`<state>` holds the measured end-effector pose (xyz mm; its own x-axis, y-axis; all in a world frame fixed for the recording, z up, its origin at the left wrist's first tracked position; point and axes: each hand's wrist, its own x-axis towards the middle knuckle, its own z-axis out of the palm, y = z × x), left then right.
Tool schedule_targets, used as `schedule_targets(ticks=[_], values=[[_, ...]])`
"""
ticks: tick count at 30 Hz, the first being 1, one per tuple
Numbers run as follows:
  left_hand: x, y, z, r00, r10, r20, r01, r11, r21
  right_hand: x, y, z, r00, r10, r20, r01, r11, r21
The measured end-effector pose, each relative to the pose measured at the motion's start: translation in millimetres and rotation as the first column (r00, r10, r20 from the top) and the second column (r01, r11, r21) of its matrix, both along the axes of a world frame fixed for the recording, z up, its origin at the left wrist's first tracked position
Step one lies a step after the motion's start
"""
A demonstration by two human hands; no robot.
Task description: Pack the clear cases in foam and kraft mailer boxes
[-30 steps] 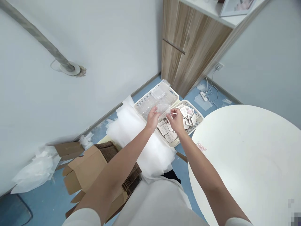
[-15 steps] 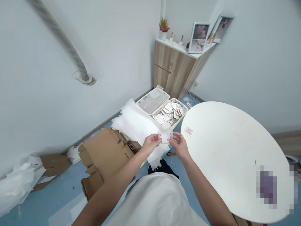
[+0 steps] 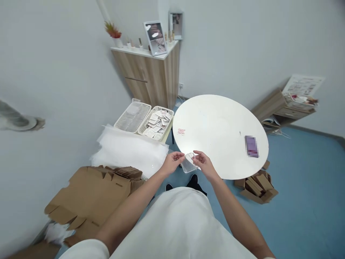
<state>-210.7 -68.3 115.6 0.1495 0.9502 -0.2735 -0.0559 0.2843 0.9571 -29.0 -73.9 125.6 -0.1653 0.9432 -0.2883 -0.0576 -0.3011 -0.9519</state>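
Between my hands, in front of my body, is a small clear plastic box (image 3: 189, 165). My left hand (image 3: 172, 162) pinches its left edge between thumb and fingers. On the other side, my right hand (image 3: 204, 164) has its fingers closed on the upper right edge. The box is tilted, and I see through it; nothing can be made out inside. Its far part overlaps the near edge of the round white table (image 3: 215, 136) in my view. A small pink patterned piece (image 3: 181, 131) lies on the table's left side.
Left of the table stand a white basket of small cards (image 3: 158, 124) and a basket of clear flat pieces (image 3: 132, 117). White foam sheets (image 3: 129, 151) and flattened cardboard boxes (image 3: 94, 194) lie nearer. A purple blurred item (image 3: 251, 146) rests on the table; a carton (image 3: 257, 187) sits on the floor.
My view has swung to the right, bringing the whole table and a shelf into sight. The clear box has gone from fairly level to tilted, still held in both hands.
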Motion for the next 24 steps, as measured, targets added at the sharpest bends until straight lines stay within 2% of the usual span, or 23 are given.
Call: schedule_targets(ticks=[4, 7, 10, 17, 21, 24], values=[[46, 15, -1.6, 0.997, -0.010, 0.078, 0.014, 0.999, -0.039, 39, -5, -2.0, 0.985, -0.171, -0.022, 0.170, 0.985, -0.035], [78, 23, -2.7, 0.988, -0.084, 0.131, 0.099, 0.990, -0.105, 71, -8, -3.3, 0.929, -0.346, -0.130, 0.335, 0.937, -0.099], [107, 29, -3.8, 0.979, -0.149, 0.139, 0.168, 0.976, -0.138, 101, -5, -6.6, 0.885, -0.410, -0.222, 0.385, 0.911, -0.146], [153, 50, -10.2, 0.988, -0.152, 0.008, 0.152, 0.978, -0.145, 156, 20, -15.2, 0.917, -0.340, -0.210, 0.307, 0.936, -0.174], [171, 65, -11.7, 0.986, -0.160, -0.053, 0.150, 0.976, -0.156, 186, 40, -19.6, 0.960, -0.256, -0.114, 0.237, 0.958, -0.160], [185, 75, -15.0, 0.970, -0.231, -0.080, 0.220, 0.968, -0.122, 202, 53, -24.6, 0.986, -0.168, -0.002, 0.167, 0.980, -0.106]])
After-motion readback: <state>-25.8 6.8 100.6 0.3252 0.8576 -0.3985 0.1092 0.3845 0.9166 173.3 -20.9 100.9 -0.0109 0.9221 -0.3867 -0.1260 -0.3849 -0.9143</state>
